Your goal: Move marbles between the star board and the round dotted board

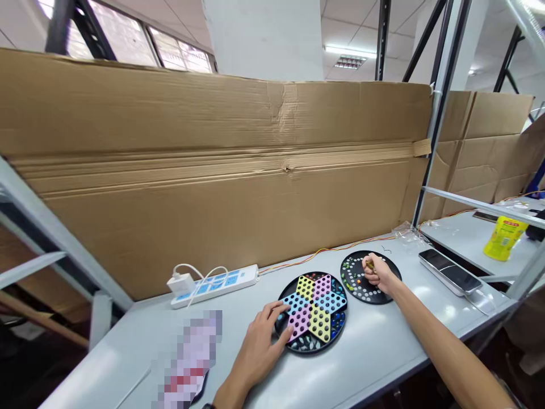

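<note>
A round black Chinese checkers board (321, 325) lies on the table, its six-pointed star of yellow, pink and blue sections dotted with holes. Dark blue, whitish and other marbles show in the pockets around the star. My left hand (264, 336) is open at the board's left side, thumb and fingers spread over its rim. Over a second round black disc (365, 294), marked with pale dots, my right hand (376, 274) is closed in a pinch. A small yellowish-brown bit shows at its fingers, too small to name. Several green and orange pieces lie on that disc.
A white power strip (225, 285) with a plugged-in charger (180, 284) stands by the cardboard wall (238, 227). A phone (450, 269) lies on a white box to the right. Beyond the metal post is a yellow pouch (504, 238). A blurred-out item (193, 358) lies front left.
</note>
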`<state>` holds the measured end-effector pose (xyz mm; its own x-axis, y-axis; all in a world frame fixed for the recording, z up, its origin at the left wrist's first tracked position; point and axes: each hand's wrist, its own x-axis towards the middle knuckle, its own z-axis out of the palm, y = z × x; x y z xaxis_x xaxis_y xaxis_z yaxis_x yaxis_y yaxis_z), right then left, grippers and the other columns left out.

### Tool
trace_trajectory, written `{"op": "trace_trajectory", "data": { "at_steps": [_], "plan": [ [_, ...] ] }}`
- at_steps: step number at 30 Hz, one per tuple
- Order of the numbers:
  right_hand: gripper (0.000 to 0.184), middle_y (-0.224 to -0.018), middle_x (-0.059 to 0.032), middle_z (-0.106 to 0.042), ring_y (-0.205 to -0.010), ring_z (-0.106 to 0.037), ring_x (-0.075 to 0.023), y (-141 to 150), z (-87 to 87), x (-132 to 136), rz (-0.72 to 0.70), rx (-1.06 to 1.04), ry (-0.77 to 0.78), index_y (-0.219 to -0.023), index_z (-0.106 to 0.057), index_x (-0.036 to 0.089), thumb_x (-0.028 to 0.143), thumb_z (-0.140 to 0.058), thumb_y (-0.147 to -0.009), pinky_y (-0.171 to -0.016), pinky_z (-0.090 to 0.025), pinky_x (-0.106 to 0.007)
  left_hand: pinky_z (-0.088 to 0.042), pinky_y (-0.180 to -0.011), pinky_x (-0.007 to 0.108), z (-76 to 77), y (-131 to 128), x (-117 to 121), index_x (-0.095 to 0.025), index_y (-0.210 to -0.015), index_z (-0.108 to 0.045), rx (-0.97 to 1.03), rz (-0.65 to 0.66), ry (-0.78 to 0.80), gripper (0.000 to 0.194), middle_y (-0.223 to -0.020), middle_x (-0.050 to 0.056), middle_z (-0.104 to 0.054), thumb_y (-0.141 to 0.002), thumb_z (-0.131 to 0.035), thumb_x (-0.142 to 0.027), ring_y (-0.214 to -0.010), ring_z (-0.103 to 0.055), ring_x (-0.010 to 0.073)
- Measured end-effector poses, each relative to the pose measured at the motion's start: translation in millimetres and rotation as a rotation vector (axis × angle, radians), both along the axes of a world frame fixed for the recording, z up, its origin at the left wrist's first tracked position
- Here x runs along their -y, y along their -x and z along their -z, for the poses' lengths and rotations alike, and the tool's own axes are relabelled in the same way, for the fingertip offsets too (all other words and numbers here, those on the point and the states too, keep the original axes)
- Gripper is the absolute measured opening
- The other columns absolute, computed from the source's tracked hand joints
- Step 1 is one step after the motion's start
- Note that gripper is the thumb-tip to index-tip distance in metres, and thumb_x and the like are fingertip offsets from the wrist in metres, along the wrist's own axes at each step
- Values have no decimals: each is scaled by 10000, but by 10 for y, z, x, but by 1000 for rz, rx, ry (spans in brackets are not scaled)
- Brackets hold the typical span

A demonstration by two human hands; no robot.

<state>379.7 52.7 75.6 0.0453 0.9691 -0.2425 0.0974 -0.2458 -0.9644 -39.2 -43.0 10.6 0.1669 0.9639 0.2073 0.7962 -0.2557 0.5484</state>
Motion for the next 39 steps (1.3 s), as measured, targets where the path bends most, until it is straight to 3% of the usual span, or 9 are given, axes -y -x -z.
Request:
{"op": "trace_trajectory", "data": {
  "at_steps": [4, 7, 12, 18, 21, 25, 32, 35, 39],
  "plan": [
    [436, -641, 43, -387, -667, -426, -205, 139, 22, 69, -41, 351, -82, -685, -446, 316, 296, -545, -1109, -681, -367, -327, -724, -1345, 672, 3, 17, -7, -352, -1487, -923, 14, 3, -13, 507, -1659, 135, -898, -1142, -656, -609, -1535, -864, 437],
    [445, -729, -19, -591, -832, -634, -245, 231, 16, 120, -53, 585, -126, -694, -529, 285, 230, -651, -1118, -795, -418, -344, -713, -1357, 683, 11, 20, -16, -358, -1486, -926, 20, 5, -12, 512, -1641, 134, -905, -1132, -665, -621, -1531, -868, 444],
    [265, -1090, -189, -924, -1078, -891, -359, 390, 109, 270, -237, 1153, -230, -1069, -819, 221, 260, -624, -1245, -902, -532, -375, -699, -1369, 696, 19, -2, -12, -345, -1499, -930, 15, -3, 5, 545, -1682, 155, -890, -1124, -661, -636, -1556, -857, 458],
    [154, -995, -183, -906, -1196, -953, -418, 459, 260, 361, -190, 880, -292, -1096, -754, 320, 408, -834, -1194, -1095, -658, -490, -724, -1347, 680, 13, -5, -9, -354, -1482, -933, 20, -7, -26, 510, -1648, 143, -905, -1130, -685, -628, -1518, -877, 450],
    [65, -1055, -214, -940, -1217, -958, -454, 499, 235, 371, -251, 960, -274, -1196, -764, 316, 376, -787, -1209, -1061, -671, -495, -716, -1354, 691, 1, -4, -5, -348, -1499, -929, 16, 3, -11, 514, -1654, 153, -902, -1137, -680, -615, -1510, -878, 441],
    [142, -1238, -238, -981, -1205, -949, -438, 531, 128, 385, -398, 1202, -236, -1313, -757, 244, 305, -631, -1286, -918, -563, -401, -721, -1342, 680, 5, -3, 6, -355, -1513, -921, 17, 6, -9, 506, -1670, 141, -898, -1141, -678, -599, -1517, -867, 436],
    [173, -1205, -128, -959, -1116, -890, -337, 498, -35, 378, -301, 1034, -207, -1263, -731, 271, 265, -563, -1305, -842, -402, -341, -686, -1385, 688, 5, -31, -9, -321, -1562, -864, 97, -53, -28, 595, -1703, 182, -835, -1155, -610, -673, -1583, -826, 453],
    [211, -1189, -89, -975, -1126, -899, -324, 810, -173, 409, -324, 959, -283, -1300, -763, 285, 302, -553, -1314, -856, -448, -313, -689, -1370, 699, 8, -52, -27, -306, -1553, -848, 143, -107, -85, 615, -1664, 184, -828, -1178, -542, -686, -1556, -829, 457],
    [253, -1286, -5, -1031, -1213, -940, -296, 1597, -300, 544, -526, 1022, -428, -1399, -814, 356, 440, -594, -1306, -870, -517, -294, -721, -1301, 675, 39, -14, -59, -329, -1504, -839, 193, -194, -191, 534, -1570, 146, -853, -1180, -520, -609, -1414, -869, 425]
  ]
}}
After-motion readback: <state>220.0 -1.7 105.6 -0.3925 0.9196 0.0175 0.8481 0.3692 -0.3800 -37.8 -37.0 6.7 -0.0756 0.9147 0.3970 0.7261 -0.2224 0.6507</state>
